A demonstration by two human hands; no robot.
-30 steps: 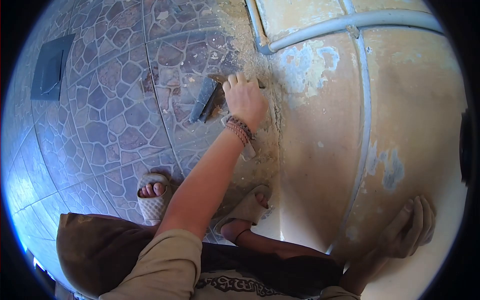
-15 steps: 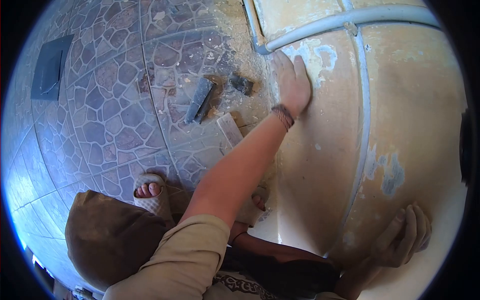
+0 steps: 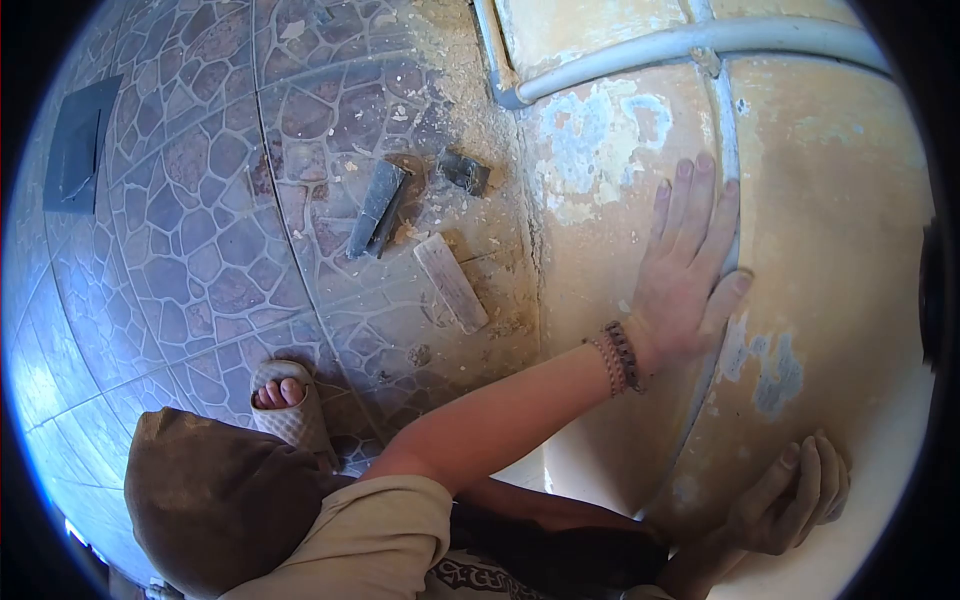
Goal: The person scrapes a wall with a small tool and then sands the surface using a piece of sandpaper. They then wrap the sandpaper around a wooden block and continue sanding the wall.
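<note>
My left hand (image 3: 688, 285) lies flat on the yellowish wall (image 3: 600, 400), fingers stretched up and thumb apart, with nothing in it. It rests beside a pale vertical strip (image 3: 728, 150), its fingertips near it. Peeled white and bluish paint patches (image 3: 590, 130) show above and left of this hand. My right hand (image 3: 795, 495) is at the lower right, near the wall, below another bare patch (image 3: 775, 375). Its fingers are loosely curled and apart from the thumb, and I see nothing held.
A grey pipe (image 3: 700, 38) crosses the upper wall. On the stone-patterned floor lie a dark angular piece (image 3: 378, 208), a smaller dark block (image 3: 463, 172), a pale worn bar (image 3: 450, 282) and paint crumbs. A dark flat panel (image 3: 80, 145) lies far left. My slippered foot (image 3: 292, 405) stands below.
My left hand has moved right and down along the wall, from beside the pipe corner to the pale strip. My right hand has shifted slightly down and left. The view has shifted slightly.
</note>
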